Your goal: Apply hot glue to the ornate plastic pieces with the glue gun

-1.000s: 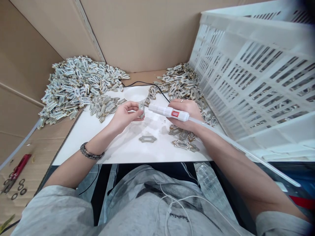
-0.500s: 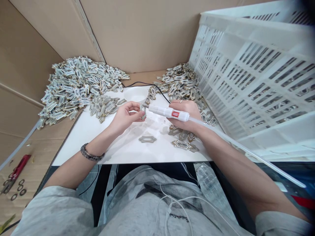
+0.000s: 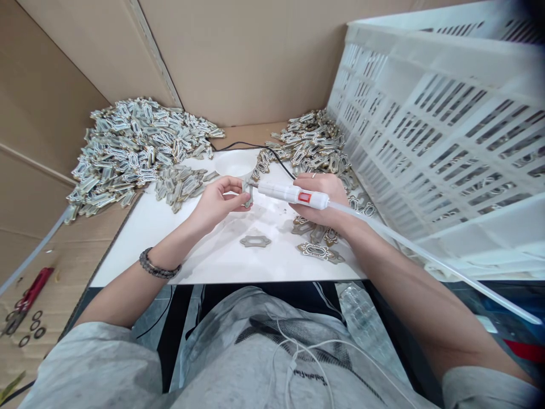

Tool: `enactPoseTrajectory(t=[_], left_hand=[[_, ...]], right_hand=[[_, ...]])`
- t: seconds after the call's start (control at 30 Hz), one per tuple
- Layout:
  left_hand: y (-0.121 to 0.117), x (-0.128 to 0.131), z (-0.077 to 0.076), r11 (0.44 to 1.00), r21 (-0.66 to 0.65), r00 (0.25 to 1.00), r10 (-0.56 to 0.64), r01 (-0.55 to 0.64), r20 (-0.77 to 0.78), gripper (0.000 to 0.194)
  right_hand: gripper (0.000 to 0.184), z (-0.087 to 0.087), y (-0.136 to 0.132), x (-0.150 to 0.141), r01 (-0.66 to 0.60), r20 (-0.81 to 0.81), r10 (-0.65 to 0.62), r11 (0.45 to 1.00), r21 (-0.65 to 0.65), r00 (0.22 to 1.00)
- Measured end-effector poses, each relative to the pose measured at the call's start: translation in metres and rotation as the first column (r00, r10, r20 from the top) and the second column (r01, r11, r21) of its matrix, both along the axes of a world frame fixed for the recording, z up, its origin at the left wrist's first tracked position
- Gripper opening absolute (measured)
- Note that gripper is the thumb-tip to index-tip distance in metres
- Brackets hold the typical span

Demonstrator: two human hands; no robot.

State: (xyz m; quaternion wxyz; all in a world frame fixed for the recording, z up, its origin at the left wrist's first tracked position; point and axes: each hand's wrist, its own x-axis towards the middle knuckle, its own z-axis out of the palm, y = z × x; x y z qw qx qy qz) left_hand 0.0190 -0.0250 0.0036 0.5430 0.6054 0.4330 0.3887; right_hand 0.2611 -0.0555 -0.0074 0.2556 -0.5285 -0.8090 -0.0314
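The head view took in, nearest, a loose frame-shaped plate (image 3: 244, 241), flat on the white board (image 3: 221, 267), apart from the small cluster of plates (image 3: 302, 227) at right, perhaps for an easy pick-up. Beyond it, the left hand (image 3: 217, 201) pinched another plate (image 3: 248, 199) upright between thumb and fingers, seemingly to present its edge to the tool. The right hand (image 3: 332, 190) was wrapped round the white tool (image 3: 276, 191), aiming its tip at that plate; whether they touched could not be told. A translucent rod (image 3: 395, 236) trailed over the right forearm, out of the fingers' way. Farther off, a white bowl (image 3: 234, 165) sat between the left heap (image 3: 140, 136) and right heap (image 3: 315, 139), probably within reach.
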Motion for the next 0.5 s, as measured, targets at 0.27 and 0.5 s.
enactPoseTrajectory(t=[0.27, 0.5], left_hand=[[-0.001, 0.0002, 0.0013, 1.0, -0.02, 1.0, 0.001, -0.001, -0.021, 0.037], [-0.0011, 0.0006, 0.0019, 0.999, -0.03, 1.0, 0.013, -0.013, -0.024, 0.036]], right_hand=[[0.022, 0.0027, -0.0004, -0.0001, 0.017, -0.025, -0.017, 1.0, -0.023, 1.0], [0.024, 0.0039, -0.0012, -0.0008, 0.027, -0.025, -0.028, 0.999, -0.045, 0.999]])
